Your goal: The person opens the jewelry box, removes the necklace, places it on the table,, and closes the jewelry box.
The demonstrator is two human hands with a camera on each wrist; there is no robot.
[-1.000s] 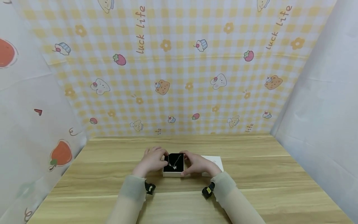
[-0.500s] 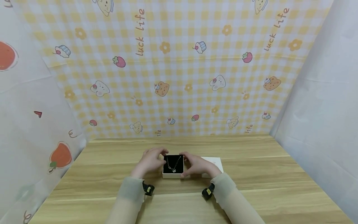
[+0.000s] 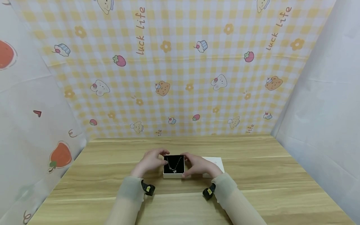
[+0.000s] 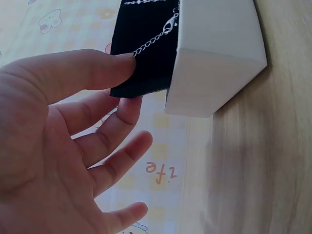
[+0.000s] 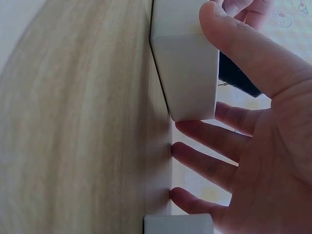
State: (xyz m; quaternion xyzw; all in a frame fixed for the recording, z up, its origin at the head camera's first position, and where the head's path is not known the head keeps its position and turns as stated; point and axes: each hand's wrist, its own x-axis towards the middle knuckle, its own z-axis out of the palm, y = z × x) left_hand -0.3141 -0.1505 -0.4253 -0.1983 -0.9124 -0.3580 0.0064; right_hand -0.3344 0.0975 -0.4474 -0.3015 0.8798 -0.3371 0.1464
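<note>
The left forearm (image 3: 123, 203) and right forearm (image 3: 239, 203) are slanting inward. The left hand (image 3: 150, 161) is pinching, its thumb (image 4: 87, 70) opposing 2 fingers (image 4: 105, 139) while 2 others are spreading free. The right hand (image 3: 198, 164) is gripping between thumb and fingers, its lower fingers fanning apart.

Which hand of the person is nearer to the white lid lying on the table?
Right. The right hand is just beside the white lid, partly hiding it in the head view; the left hand is farther, across the open box.
</note>
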